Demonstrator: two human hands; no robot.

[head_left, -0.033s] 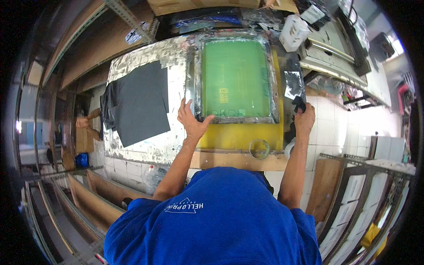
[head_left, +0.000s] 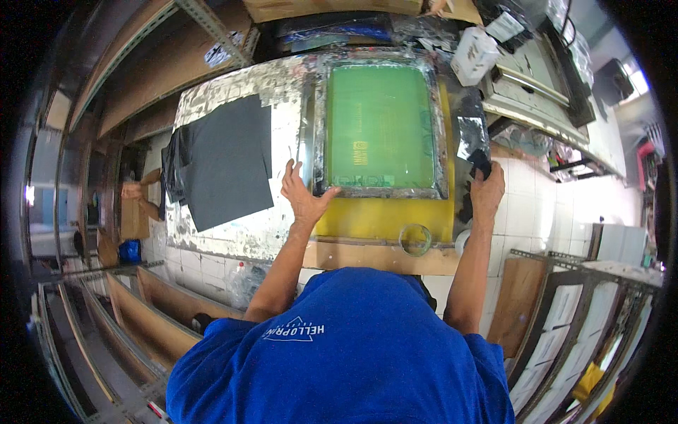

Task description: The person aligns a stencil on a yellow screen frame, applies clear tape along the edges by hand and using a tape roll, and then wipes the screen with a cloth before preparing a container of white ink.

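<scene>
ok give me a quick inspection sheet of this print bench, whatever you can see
surface: silver, paint-smeared table with a yellow board under the frame
job's things: green-mesh screen frame lying flat; black cloth at its right edge
clutter: dark grey sheet, tape roll, white jug
grips: left hand on the frame's near-left corner; right hand closed on the black cloth
cables: nothing seen
surroundings: white tiled floor, metal racks, another person's hand far left
</scene>
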